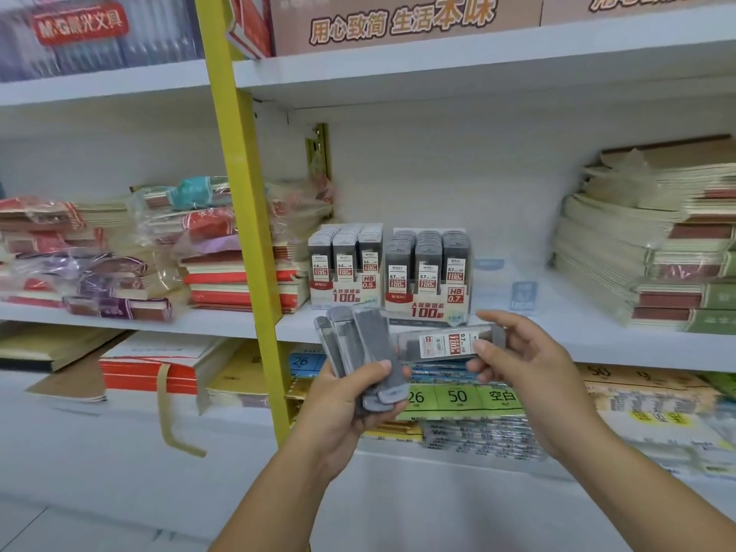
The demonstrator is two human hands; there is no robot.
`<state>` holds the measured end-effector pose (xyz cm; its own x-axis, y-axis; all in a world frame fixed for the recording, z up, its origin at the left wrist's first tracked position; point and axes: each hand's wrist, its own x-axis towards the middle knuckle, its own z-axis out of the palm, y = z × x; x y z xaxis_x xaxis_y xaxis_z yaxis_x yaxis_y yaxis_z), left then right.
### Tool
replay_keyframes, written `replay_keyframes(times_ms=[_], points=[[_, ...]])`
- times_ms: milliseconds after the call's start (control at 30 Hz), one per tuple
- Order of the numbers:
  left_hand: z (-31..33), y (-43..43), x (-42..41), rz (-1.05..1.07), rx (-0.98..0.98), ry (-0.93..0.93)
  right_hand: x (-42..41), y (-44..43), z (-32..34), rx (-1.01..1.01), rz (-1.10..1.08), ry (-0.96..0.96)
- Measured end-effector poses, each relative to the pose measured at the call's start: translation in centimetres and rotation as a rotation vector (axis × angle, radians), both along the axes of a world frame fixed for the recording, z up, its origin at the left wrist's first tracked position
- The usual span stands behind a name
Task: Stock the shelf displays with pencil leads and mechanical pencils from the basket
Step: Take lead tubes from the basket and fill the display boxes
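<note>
Grey lead cases (360,352), a fanned bunch, sit in the left hand (338,412), fingers curled round them, in front of the shelf (597,344) edge. Right hand (529,376) pinches a single case (446,342) sideways, 0.7 label showing, thumb on its face, just beside the bunch. Behind, on the shelf: 0.5 box (344,268) and 0.7 box (428,272) side by side, rows of cases in both. Yellow post (247,233) stands left of the boxes. Notebook stacks (645,253) far right, wrapped notebooks (119,253) left. Blurry clear stand (522,296) right of 0.7 box. Label packs (458,396) lie below the hands.
</note>
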<state>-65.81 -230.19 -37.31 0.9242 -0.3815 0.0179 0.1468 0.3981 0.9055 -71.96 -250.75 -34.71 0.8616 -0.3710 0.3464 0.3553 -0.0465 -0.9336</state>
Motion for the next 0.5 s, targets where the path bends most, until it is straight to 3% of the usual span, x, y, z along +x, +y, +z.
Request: replay_keyframes(times_ms=[267,500], points=[[0.4,-0.1,0.8,0.008,-0.052,-0.012,0.4,-0.7,1.9,-0.112,-0.098,-0.108],[0.7,-1.1,2.7,0.017,-0.069,-0.077,2.7,-3.0,10.5,-0.558,-0.274,-0.393]])
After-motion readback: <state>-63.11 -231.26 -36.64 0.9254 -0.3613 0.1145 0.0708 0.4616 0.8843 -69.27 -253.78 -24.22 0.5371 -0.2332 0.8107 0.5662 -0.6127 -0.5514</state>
